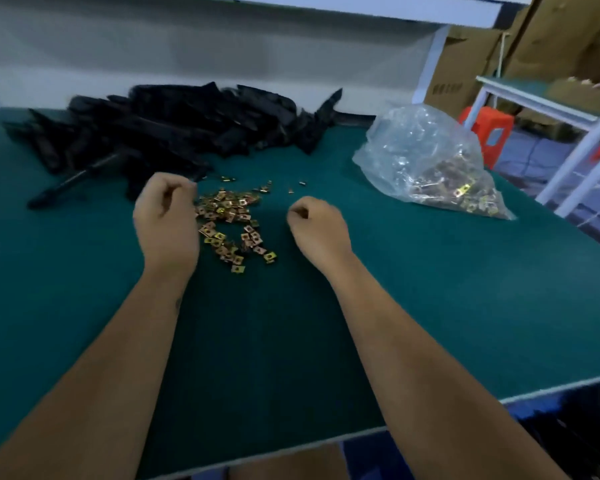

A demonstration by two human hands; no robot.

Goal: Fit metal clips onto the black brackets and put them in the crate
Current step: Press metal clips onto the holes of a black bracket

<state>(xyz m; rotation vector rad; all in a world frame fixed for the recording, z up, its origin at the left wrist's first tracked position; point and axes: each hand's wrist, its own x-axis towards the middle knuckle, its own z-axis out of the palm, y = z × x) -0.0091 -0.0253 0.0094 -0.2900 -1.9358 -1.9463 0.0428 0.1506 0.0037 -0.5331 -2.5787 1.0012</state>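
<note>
A heap of black brackets lies at the back left of the green table. Several small brass-coloured metal clips are scattered in the middle. My left hand hovers at the left edge of the clips, between them and the brackets, fingers curled in; whether it pinches a clip I cannot tell. My right hand is to the right of the clips, fingers curled shut, with nothing visible in it. A blue crate with black parts shows below the table's front right edge.
A clear plastic bag with more clips lies at the right of the table. Past the right edge stand a white table frame, a red stool and cardboard boxes. A white shelf runs overhead.
</note>
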